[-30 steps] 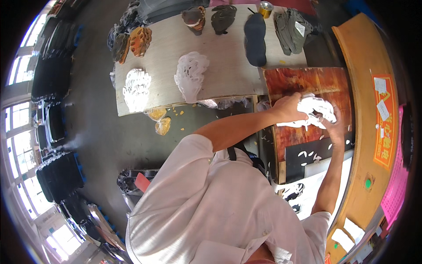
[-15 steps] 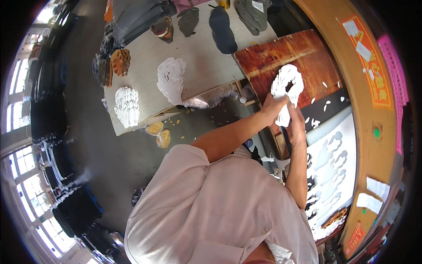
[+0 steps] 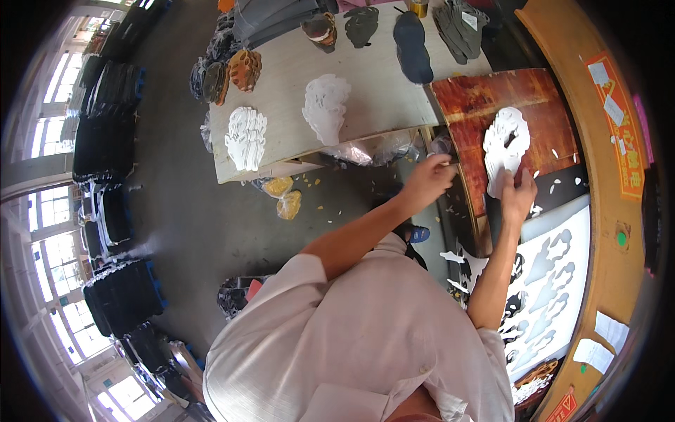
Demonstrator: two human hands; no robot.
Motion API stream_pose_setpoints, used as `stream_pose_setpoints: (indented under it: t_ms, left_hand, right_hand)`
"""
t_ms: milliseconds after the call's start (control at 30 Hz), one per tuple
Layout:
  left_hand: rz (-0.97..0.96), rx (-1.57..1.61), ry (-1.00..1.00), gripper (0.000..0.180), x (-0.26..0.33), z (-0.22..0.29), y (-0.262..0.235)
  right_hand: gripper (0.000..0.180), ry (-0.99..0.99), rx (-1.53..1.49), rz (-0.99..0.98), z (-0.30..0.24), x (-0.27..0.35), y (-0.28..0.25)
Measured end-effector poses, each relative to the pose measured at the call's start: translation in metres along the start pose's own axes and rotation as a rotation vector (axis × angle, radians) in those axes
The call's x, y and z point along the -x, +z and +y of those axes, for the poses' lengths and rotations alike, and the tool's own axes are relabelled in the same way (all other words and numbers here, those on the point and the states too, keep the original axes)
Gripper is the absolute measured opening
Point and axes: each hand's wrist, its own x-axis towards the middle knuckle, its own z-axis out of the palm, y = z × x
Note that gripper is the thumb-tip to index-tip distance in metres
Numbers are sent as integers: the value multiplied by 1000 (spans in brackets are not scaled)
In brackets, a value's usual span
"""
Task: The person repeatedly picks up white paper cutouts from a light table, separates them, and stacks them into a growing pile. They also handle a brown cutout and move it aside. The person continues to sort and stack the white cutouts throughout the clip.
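Observation:
A stack of white cut-out pieces (image 3: 503, 144), rounded with a dark opening near its far end, lies on a worn reddish-brown board (image 3: 467, 105). My right hand (image 3: 519, 195) grips the stack's near end, its thumb and fingers bent around the edge. Off to the left of the board, my left hand (image 3: 429, 183) is raised over the gap beside the table. Its fingers are curled and pinched together; whether a small scrap sits between them is too small to tell.
A pale table (image 3: 281, 98) at left bears more white stacks (image 3: 246, 139), brown and grey pieces and a dark sole-shaped piece (image 3: 413, 49). A white sheet (image 3: 555, 281) with cut-out holes lies at right, beside an orange-brown machine beam (image 3: 601, 232). Bagged yellow pieces (image 3: 288, 204) rest below the table.
My left hand has come off the white stack and moved left. The stack now lies on the board, with my right hand still at its near end. The whole view has shifted.

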Motion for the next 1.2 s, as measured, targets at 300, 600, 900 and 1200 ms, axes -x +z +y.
stream_pose_setpoints:
  t_ms: [300,600,900,1200]
  left_hand:
    - [989,-389,196,36,-4,-29,-296]
    - [634,-218,-202,59,-78,-22,-367]
    - [421,299,-420,56,-88,-18,-396]
    - [181,530,-279,65,-85,-42,-397]
  right_hand:
    - [56,285,-903,-758,-134,107,122]
    - [45,446,-864,-942,-282,104,327]
    - [66,709,-1002,-1197,-333,87,321]
    - [96,52,-904,-849,-360,108,300]
